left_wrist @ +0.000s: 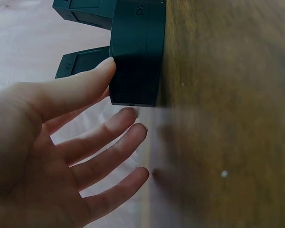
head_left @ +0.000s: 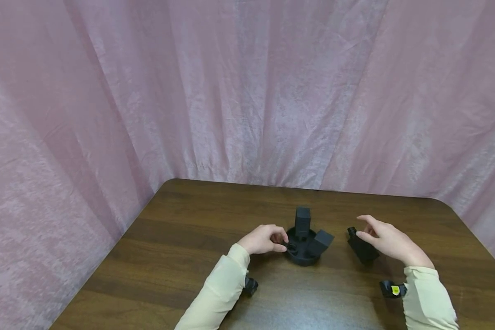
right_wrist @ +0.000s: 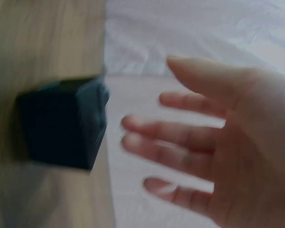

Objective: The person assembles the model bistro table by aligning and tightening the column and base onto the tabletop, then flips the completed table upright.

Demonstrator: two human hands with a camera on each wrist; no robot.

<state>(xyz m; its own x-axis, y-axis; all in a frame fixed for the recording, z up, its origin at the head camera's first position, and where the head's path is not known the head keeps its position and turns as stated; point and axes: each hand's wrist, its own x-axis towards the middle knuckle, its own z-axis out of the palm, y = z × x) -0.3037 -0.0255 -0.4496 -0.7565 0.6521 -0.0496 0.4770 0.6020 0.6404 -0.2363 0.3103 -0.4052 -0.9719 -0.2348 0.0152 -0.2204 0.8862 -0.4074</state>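
Observation:
A round black plastic tray (head_left: pixel 303 261) with a raised rim sits on the wooden table. Two black box-shaped pieces rise from it: one upright (head_left: pixel 303 222), the other tilted to the right (head_left: pixel 323 240). My left hand (head_left: pixel 265 239) pinches the tray's left rim. In the left wrist view the thumb lies on the outer wall, while the other fingers spread below. My right hand (head_left: pixel 389 239) hovers beside a loose black box-shaped piece (head_left: pixel 362 250) with a narrow knobbed end. The right wrist view shows a gap between its extended fingers and that blurred piece (right_wrist: pixel 61 126).
The brown wooden table (head_left: pixel 198 220) has rounded far corners. A pink curtain (head_left: pixel 247 101) hangs behind it and along the left side. Black camera mounts (head_left: pixel 250 286) sit at both wrists, under the cream sleeves (head_left: pixel 218 288).

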